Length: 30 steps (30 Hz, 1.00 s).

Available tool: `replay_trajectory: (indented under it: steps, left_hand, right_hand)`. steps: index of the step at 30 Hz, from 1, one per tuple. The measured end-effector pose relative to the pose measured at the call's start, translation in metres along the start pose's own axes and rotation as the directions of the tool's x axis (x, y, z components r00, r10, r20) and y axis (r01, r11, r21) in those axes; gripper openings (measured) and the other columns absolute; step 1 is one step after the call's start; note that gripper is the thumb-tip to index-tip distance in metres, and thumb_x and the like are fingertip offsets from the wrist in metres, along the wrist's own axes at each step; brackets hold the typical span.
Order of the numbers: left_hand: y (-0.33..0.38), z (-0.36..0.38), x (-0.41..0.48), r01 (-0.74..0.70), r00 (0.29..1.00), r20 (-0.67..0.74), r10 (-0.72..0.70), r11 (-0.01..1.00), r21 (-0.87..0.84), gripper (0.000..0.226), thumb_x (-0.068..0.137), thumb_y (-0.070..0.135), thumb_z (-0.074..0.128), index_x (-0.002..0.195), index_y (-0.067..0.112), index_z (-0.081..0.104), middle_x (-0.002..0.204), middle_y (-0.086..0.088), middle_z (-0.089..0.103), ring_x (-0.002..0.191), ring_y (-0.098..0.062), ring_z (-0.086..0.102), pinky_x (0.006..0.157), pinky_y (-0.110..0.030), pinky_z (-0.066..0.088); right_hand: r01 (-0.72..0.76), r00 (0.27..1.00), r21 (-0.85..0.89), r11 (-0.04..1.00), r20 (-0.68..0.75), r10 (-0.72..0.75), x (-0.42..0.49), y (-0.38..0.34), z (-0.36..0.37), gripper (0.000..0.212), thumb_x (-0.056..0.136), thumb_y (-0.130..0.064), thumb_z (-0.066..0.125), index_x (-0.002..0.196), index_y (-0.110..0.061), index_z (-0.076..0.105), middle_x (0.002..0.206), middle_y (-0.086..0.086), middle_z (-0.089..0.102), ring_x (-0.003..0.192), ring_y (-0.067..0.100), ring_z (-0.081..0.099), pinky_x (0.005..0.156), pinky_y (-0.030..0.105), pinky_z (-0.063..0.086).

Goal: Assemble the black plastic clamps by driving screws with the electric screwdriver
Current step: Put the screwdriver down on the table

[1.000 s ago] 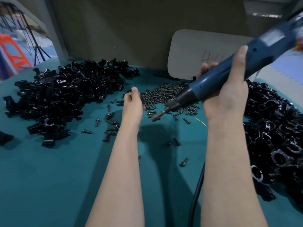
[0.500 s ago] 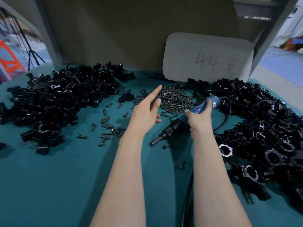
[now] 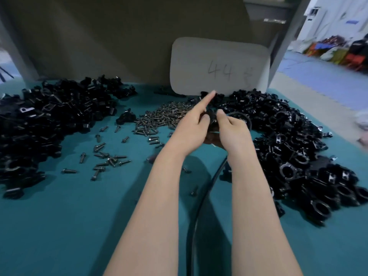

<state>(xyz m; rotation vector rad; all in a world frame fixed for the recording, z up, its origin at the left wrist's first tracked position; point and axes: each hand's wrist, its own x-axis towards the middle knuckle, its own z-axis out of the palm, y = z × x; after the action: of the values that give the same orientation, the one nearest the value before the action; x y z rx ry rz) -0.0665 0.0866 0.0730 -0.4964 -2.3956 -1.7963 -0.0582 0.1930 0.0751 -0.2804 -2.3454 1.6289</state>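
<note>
I have both hands together over the middle of the bench (image 3: 59,226), working a black clamp piece (image 3: 211,118) held between them. My left hand (image 3: 191,130) pinches it with thumb and lower fingers while the index finger sticks out straight toward the white card marked 44 (image 3: 219,64); my right hand (image 3: 233,130) has its grip curled against the same piece from the other side. The electric screwdriver is not visible; only its black cord (image 3: 201,206) runs up between my forearms. I judge this as the fitting step: mating clamp halves or seating a screw before driving. The screw pile (image 3: 163,116) lies just left of my hands, loose clamp parts (image 3: 49,116) far left, and another clamp heap (image 3: 288,136) right. Next I need the parts aligned, then the driver picked up.
</note>
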Motion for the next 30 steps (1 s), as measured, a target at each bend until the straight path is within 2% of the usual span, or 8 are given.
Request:
replay_trajectory:
  steps: [5, 7, 9, 11, 15, 20, 25, 30]
  left_hand:
    - [0.027, 0.065, 0.013, 0.092, 0.996, -0.015, -0.093, 0.995, -0.044, 0.038, 0.094, 0.030, 0.059, 0.123, 0.018, 0.038, 0.112, -0.009, 0.060, 0.096, -0.031, 0.064, 0.089, -0.041, 0.052]
    - [0.033, 0.093, 0.013, 0.091, 0.992, -0.092, -0.090, 0.996, 0.007, 0.022, 0.093, 0.030, 0.060, 0.099, 0.014, 0.047, 0.086, 0.001, 0.059, 0.084, -0.023, 0.059, 0.077, -0.020, 0.043]
    - [0.037, 0.118, 0.011, 0.064, 0.989, -0.137, -0.054, 0.995, 0.071, 0.016, 0.095, 0.031, 0.057, 0.090, 0.016, 0.053, 0.078, 0.006, 0.057, 0.081, -0.018, 0.057, 0.066, -0.021, 0.036]
    - [0.041, 0.135, 0.009, 0.041, 0.993, -0.112, -0.029, 0.994, 0.105, 0.014, 0.095, 0.031, 0.055, 0.090, 0.018, 0.057, 0.085, 0.003, 0.063, 0.087, -0.020, 0.061, 0.072, -0.028, 0.043]
    - [0.036, 0.156, 0.008, 0.077, 0.995, 0.035, -0.090, 0.957, 0.281, 0.022, 0.097, 0.031, 0.050, 0.105, 0.018, 0.066, 0.105, -0.005, 0.069, 0.105, -0.028, 0.057, 0.090, -0.039, 0.048]
    - [0.023, 0.161, 0.008, 0.110, 0.966, 0.170, -0.196, 0.902, 0.418, 0.026, 0.098, 0.029, 0.048, 0.117, 0.024, 0.065, 0.117, -0.004, 0.066, 0.113, -0.028, 0.054, 0.096, -0.044, 0.046]
    - [0.022, 0.151, 0.006, 0.199, 0.974, 0.082, -0.213, 0.968, 0.152, 0.020, 0.093, 0.024, 0.059, 0.108, 0.016, 0.068, 0.104, -0.004, 0.069, 0.102, -0.025, 0.062, 0.088, -0.035, 0.051]
    - [0.020, 0.100, 0.012, 0.265, 0.945, -0.121, -0.303, 0.929, -0.258, 0.012, 0.093, 0.014, 0.057, 0.087, 0.016, 0.068, 0.094, -0.003, 0.069, 0.098, -0.024, 0.065, 0.091, -0.037, 0.052]
  right_hand:
    - [-0.006, 0.979, 0.005, 1.000, -0.204, 0.007, -0.011, 0.019, -0.060, 0.046, 0.097, -0.037, 0.050, 0.088, 0.006, 0.064, 0.069, 0.015, 0.057, 0.069, 0.025, 0.052, 0.078, 0.052, 0.050]
    - [-0.018, 0.961, -0.065, 0.998, -0.276, -0.001, -0.012, 0.029, -0.080, 0.035, 0.095, -0.038, 0.052, 0.093, -0.006, 0.067, 0.077, 0.004, 0.063, 0.073, 0.020, 0.059, 0.072, 0.033, 0.053]
    - [-0.029, 0.927, -0.179, 0.983, -0.372, -0.041, -0.013, 0.033, -0.100, 0.028, 0.094, -0.039, 0.053, 0.091, -0.013, 0.064, 0.075, -0.008, 0.059, 0.068, 0.003, 0.053, 0.056, 0.006, 0.036]
    - [-0.068, 0.897, -0.252, 0.965, -0.438, -0.052, -0.013, 0.036, -0.114, 0.025, 0.094, -0.035, 0.054, 0.093, -0.012, 0.065, 0.079, -0.008, 0.059, 0.070, 0.004, 0.053, 0.055, 0.010, 0.034]
    - [-0.132, 0.882, -0.333, 0.934, -0.469, -0.042, -0.010, 0.043, -0.123, 0.043, 0.094, -0.012, 0.054, 0.135, -0.009, 0.043, 0.137, 0.010, 0.045, 0.117, 0.021, 0.048, 0.072, 0.011, 0.023]
    - [-0.133, 0.888, -0.330, 0.934, -0.458, -0.036, -0.012, 0.056, -0.120, 0.029, 0.094, -0.012, 0.050, 0.122, -0.015, 0.054, 0.128, 0.007, 0.050, 0.084, 0.008, 0.041, 0.068, 0.011, 0.023]
    - [0.030, 0.816, -0.243, 0.970, -0.554, -0.164, -0.016, 0.048, -0.102, 0.017, 0.093, -0.011, 0.051, 0.107, -0.015, 0.061, 0.113, 0.003, 0.052, 0.074, -0.001, 0.043, 0.065, -0.006, 0.027]
    - [0.203, 0.873, -0.104, 0.974, -0.431, -0.228, -0.014, 0.021, -0.055, 0.014, 0.091, -0.008, 0.053, 0.099, -0.014, 0.062, 0.094, -0.005, 0.061, 0.085, 0.007, 0.053, 0.073, 0.005, 0.035]
